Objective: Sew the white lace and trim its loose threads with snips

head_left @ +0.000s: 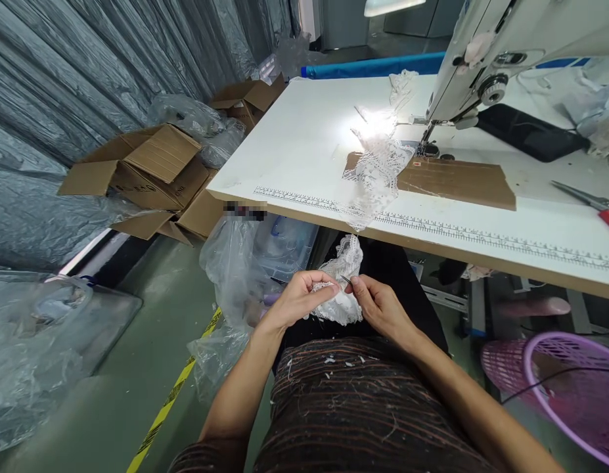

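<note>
Both your hands hold white lace over your lap, below the desk's near edge.
Your left hand (297,299) pinches the lace piece (339,289); your right hand (378,303) fingers grip a small metal tool (345,280) against it. Beyond, the lace strip (378,171) trails over the desk (304,138) edge toward the sewing machine (486,59).

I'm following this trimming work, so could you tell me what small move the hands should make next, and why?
Probably close the small snips in the right hand on the lace. The left hand holds the lace up, the tips sit at its edge, and white clippings dot the lap.
</note>
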Demonstrator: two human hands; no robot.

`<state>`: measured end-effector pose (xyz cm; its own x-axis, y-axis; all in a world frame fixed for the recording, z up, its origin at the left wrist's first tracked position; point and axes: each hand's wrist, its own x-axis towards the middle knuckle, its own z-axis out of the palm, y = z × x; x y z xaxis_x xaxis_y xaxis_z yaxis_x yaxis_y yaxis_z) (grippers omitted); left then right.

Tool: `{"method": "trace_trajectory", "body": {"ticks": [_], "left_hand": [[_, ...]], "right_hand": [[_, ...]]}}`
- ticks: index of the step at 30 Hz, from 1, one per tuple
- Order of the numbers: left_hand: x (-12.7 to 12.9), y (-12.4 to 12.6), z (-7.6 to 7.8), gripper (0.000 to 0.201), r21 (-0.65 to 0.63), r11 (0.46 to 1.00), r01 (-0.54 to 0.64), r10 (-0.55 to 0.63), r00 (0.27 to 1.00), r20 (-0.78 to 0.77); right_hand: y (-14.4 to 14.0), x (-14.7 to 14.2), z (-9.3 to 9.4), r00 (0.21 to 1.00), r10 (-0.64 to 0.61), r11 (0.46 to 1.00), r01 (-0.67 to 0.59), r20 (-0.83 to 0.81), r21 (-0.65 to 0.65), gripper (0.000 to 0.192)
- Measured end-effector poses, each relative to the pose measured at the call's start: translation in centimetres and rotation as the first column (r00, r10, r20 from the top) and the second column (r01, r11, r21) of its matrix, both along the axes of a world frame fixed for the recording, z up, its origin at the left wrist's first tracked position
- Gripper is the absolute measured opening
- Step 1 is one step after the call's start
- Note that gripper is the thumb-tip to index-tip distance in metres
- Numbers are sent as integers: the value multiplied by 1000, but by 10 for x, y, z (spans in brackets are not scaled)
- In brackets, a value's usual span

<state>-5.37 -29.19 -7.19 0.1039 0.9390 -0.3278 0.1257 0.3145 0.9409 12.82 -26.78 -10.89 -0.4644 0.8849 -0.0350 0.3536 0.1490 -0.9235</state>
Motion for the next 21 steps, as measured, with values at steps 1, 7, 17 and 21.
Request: {"method": "trace_trajectory", "body": {"ticks": [1, 7, 17, 21], "left_hand": [[0, 0, 0, 27, 0, 1000, 4, -4, 1000, -2], [0, 1, -4, 27, -13, 999, 37, -38, 999, -37], [5, 37, -22, 36, 230, 972, -38, 77, 984, -163], [22, 52, -28, 24, 346, 938, -18, 121, 953, -279]], "right_hand": [[-1, 1, 0, 1000, 19, 1000, -19, -6, -5, 45], [-1, 1, 1, 993, 65, 992, -74, 93, 98, 40], [20, 10, -17, 965, -239, 954, 254, -108, 162, 35], [35, -1, -21, 916, -363, 865, 400, -171, 304, 30]]}}
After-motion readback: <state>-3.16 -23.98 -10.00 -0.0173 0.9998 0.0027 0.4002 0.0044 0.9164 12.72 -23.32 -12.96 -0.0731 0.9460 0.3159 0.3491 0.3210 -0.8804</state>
